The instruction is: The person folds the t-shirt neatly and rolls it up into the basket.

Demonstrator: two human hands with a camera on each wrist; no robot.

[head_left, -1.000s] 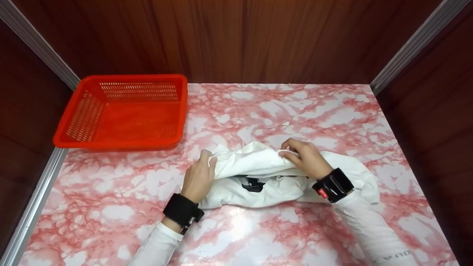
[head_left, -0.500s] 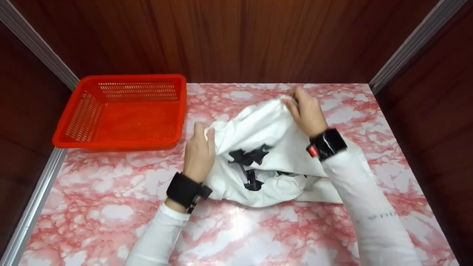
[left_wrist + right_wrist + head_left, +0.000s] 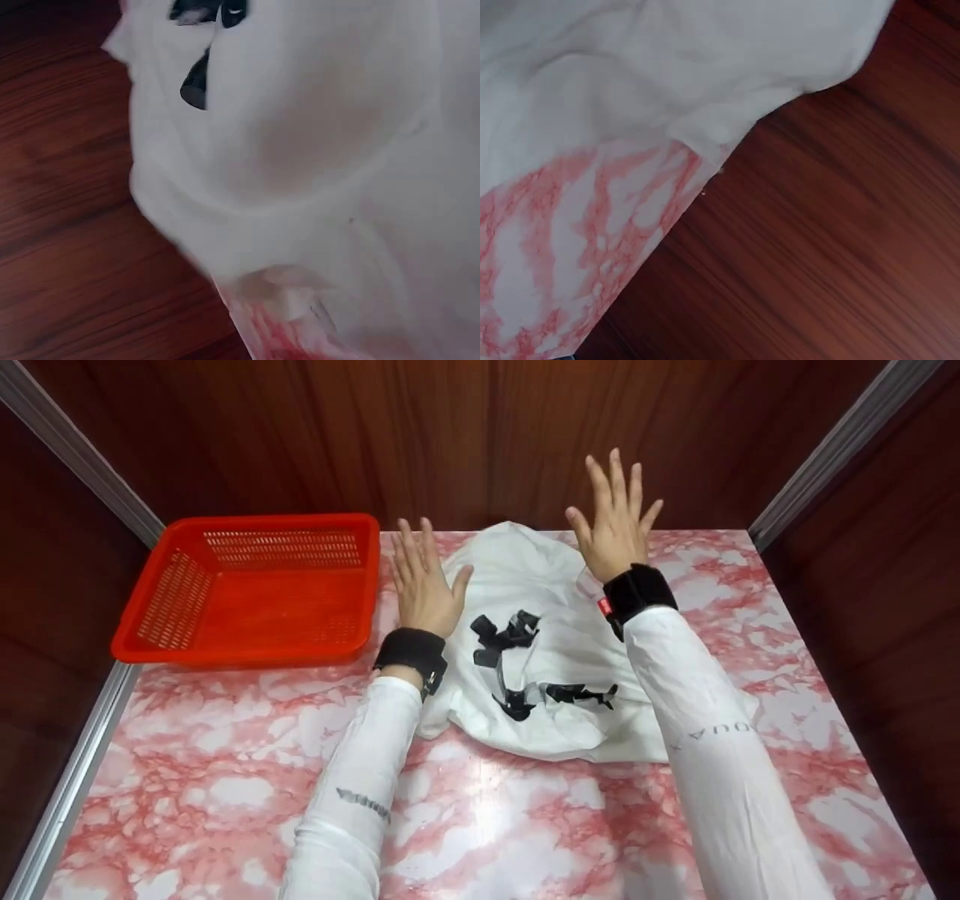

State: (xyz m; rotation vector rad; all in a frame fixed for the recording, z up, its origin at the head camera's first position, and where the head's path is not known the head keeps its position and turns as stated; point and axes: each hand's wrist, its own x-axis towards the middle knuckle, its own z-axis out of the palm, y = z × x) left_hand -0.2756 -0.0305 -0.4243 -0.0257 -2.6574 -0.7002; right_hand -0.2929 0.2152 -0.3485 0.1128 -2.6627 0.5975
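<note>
A white cloth with a black printed design (image 3: 566, 641) lies spread and wrinkled over the marbled tabletop. My left hand (image 3: 429, 596) has its fingers straight and thumb out, over the cloth's left edge. Beyond its far right part is my right hand (image 3: 616, 536), fingers spread wide and overlapping the back wall in the head view. Neither holds anything. In the left wrist view the white cloth (image 3: 315, 127) fills most of the frame, with part of the black print at the top. The right wrist view has the cloth (image 3: 667, 60) at the table's far edge.
An orange-red plastic basket (image 3: 244, 655) with slotted sides stands at the back left, left of my left hand. Dark wood panels (image 3: 480, 442) rise behind and on both sides of the marbled table (image 3: 240, 795).
Both hands lifted the cloth's upper layer and carried it away toward the back wall, then let go. The cloth, bunched before, now lies flatter with more black print showing.
</note>
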